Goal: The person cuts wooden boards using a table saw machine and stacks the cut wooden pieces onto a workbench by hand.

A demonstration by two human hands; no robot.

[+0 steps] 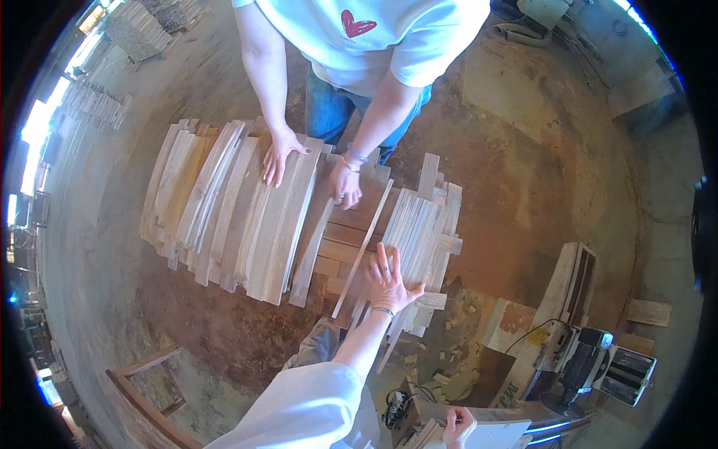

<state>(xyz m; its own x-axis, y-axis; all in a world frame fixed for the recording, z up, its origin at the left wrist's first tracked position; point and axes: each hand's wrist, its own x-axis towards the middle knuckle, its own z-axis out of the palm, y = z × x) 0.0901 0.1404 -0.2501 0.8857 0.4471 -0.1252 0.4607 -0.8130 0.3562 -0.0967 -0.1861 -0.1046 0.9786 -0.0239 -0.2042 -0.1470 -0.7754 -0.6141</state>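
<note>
My left hand lies palm down with spread fingers on the right-hand group of narrow wooden strips. Beside it, a thin strip slants across the gap in the pile. My right hand is low in the picture, by the edge of a machine table; its fingers are curled, and whatever they may hold cannot be made out. Across the pile, a person in a white shirt rests one hand on the left-hand planks. Their other hand grips the end of a loose plank.
A machine with a dark motor and a long bed stands at the lower right. Wood offcuts litter the floor near it. A wooden frame lies at the lower left. Stacked wood stands at the far left.
</note>
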